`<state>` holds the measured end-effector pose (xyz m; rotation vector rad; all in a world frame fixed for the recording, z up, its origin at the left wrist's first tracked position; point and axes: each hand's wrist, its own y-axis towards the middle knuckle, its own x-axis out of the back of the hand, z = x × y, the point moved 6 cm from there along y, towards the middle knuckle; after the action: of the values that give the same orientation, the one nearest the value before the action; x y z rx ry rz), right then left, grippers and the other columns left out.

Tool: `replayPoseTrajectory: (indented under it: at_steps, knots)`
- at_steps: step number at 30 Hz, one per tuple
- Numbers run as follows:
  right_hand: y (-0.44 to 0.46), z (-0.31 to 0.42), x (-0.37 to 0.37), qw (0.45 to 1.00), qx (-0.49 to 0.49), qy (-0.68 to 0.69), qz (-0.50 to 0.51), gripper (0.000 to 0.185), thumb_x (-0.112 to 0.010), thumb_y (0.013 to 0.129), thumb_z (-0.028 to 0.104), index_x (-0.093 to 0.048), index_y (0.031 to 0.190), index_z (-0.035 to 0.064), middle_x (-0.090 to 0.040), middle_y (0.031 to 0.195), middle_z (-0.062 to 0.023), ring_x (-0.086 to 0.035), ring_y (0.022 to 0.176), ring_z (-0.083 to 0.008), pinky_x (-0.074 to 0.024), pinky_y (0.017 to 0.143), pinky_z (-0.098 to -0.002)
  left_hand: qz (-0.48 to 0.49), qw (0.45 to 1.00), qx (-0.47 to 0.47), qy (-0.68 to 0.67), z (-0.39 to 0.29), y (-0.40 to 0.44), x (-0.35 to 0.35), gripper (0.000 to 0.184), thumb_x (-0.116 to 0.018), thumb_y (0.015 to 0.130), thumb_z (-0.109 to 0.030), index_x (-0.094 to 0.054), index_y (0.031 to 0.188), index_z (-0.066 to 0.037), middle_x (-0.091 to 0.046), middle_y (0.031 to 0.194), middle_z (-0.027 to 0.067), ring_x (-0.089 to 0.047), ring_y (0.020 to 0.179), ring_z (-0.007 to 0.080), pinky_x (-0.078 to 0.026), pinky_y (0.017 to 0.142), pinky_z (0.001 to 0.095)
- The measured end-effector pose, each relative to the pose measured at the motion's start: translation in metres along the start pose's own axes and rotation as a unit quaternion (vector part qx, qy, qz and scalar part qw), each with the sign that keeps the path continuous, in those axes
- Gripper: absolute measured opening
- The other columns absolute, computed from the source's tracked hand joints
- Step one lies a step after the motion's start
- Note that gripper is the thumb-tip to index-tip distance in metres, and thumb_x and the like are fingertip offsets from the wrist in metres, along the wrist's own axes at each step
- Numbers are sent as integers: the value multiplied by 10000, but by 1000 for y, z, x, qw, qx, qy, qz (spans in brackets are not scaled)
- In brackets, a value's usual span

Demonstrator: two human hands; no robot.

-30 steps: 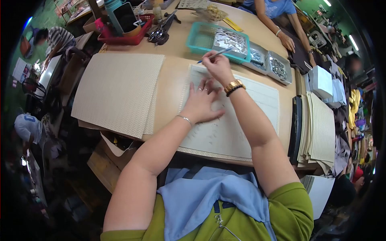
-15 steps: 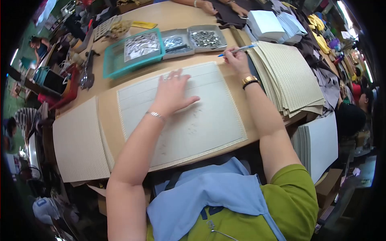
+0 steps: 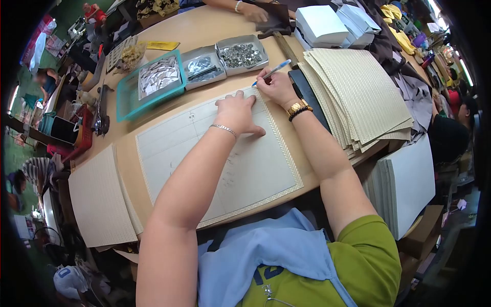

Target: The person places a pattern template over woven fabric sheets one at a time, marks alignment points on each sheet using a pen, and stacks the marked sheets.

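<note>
My right hand [image 3: 277, 88] is closed on a blue-and-clear pen [image 3: 279, 67], its tip at the top right corner of the large pale template board [image 3: 169, 162]. Pencil-like lines and small marks run across the board. A woven cream sheet [image 3: 292, 176] lies under it, its edge showing around the sides. My left hand [image 3: 235, 113] presses flat on the board near its upper edge, fingers spread, just left of my right hand.
A teal tray [image 3: 123, 98] and two grey boxes [image 3: 264, 60] of metal parts stand beyond the board. Woven sheets [image 3: 358, 97] are stacked at right, others [image 3: 97, 194] at left. A co-worker's hand [image 3: 254, 13] is at the far edge.
The view has swung toward the right side of the table. My right hand, with the pen, has come to the board's top right corner. My left hand has shifted right along the board.
</note>
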<state>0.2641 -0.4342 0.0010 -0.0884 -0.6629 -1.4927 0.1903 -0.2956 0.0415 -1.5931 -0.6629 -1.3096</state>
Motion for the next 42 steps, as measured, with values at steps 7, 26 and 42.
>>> replayPoseTrajectory:
  at_steps: [7, 26, 42]
  knots:
    - [-4, 4, 1, 1000, 1, -4, 21, 173, -644, 815, 205, -633, 833, 33, -662, 658, -114, -655, 603, -186, -515, 612, -309, -13, 1000, -2, -19, 2, -1, -3, 1039, -746, 580, -714, -469, 1412, -157, -470, 1388, 209, -560, 1178, 385, -489, 960, 450]
    - [2, 3, 2, 976, -37, 203, -70, 134, -652, 892, 148, -658, 964, 35, -718, 843, -52, -671, 772, -89, -523, 696, -241, -135, 987, 10, -84, 24, -32, -21, 966, -696, 689, -674, -399, 1475, -198, -363, 1511, 200, -389, 1370, 374, -288, 1092, 627]
    - [-9, 110, -150, 985, 38, 60, 154, 181, -648, 828, 199, -618, 831, 20, -647, 666, -93, -618, 612, -166, -502, 621, -305, 19, 975, 201, -94, 148, -165, -48, 1005, -819, 551, -562, -471, 1410, -175, -485, 1377, 204, -549, 1207, 377, -439, 1008, 520]
